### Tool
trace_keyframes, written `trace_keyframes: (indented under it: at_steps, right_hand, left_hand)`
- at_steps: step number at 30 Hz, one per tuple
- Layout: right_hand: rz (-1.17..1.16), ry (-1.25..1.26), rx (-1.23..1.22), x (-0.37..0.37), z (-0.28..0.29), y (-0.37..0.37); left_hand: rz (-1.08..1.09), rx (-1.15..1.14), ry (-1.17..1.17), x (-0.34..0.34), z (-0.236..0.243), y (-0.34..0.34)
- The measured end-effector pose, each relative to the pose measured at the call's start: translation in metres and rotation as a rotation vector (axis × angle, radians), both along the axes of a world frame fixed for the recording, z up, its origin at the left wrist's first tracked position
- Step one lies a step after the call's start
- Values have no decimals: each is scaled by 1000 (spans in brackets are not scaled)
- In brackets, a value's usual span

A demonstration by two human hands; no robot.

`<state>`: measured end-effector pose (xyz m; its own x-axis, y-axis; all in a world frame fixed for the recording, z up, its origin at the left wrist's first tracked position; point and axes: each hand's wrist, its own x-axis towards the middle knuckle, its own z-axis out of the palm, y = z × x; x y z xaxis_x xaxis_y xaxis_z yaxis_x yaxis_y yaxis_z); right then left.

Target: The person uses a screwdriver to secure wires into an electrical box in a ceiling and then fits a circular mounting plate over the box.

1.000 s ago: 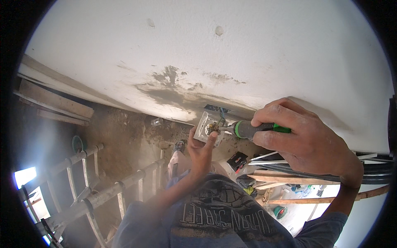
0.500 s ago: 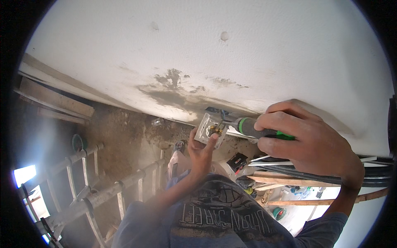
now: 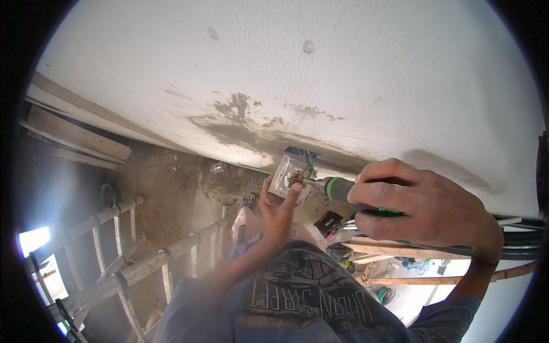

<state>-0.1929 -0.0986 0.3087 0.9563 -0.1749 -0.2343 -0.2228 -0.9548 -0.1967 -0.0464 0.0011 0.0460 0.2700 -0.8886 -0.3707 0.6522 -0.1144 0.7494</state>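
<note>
Near the middle, my left hand (image 3: 277,211) is closed on a white electrical fitting (image 3: 281,174) with small brass-coloured parts at its centre, thumb on its face. Wires (image 3: 309,160) run from it to a dark opening (image 3: 295,151) in the wall just behind. To the right, my right hand (image 3: 420,208) grips a dark grey and green screwdriver (image 3: 341,188). The screwdriver's shaft points left into the middle of the fitting; the exact contact at its tip is too small to make out.
A dirty white wall (image 3: 343,68) fills the upper view. An aluminium ladder (image 3: 143,274) lies lower left, near boards (image 3: 80,137) and a green bucket (image 3: 107,196). A black case (image 3: 328,223), timber (image 3: 394,247) and black pipes (image 3: 517,246) lie to the right.
My right hand has shifted down and its fingers have moved over the screwdriver's handle, now covering more of it. The left hand and fitting stay nearly in place.
</note>
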Motion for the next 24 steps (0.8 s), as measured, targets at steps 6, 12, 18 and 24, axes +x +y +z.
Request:
trace_keyframes:
  at_steps: [6, 12, 18, 24]
  right_hand:
    - [75, 26, 18, 4, 6, -1]
    - [86, 10, -46, 8, 5, 4]
    - [-209, 155, -128, 23, 10, 8]
    - [-130, 114, -208, 18, 0, 9]
  left_hand:
    - [6, -7, -6, -1, -1, 0]
    - [10, -5, -1, -1, -3, 0]
    - [-1, 49, -23, 1, 5, 0]
    - [32, -1, 5, -1, -4, 2]
